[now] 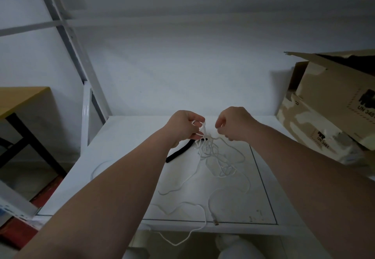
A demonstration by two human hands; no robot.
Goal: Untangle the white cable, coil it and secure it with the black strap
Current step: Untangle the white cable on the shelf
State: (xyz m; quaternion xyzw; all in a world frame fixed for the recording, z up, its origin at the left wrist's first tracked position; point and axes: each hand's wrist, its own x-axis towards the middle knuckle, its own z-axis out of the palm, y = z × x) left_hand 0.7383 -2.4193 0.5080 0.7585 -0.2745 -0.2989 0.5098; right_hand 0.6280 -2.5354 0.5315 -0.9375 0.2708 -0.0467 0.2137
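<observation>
A thin white cable (218, 158) lies in a loose tangle on the white table (125, 137), with long loops trailing to the front edge and over it. Its metal plug end (215, 221) rests near the front edge. My left hand (185, 125) is raised above the tangle and pinches a small loop of the cable between its fingers. My right hand (233, 123) is curled beside it and pinches a strand that runs down to the knot. A black strap (179, 151) lies on the table just below my left hand, partly hidden by my wrist.
A torn cardboard box (332, 100) stands at the right edge of the table. A white wall (182, 65) closes the back. To the left stand a white metal frame (87, 116) and a wooden desk (18, 98) with black legs.
</observation>
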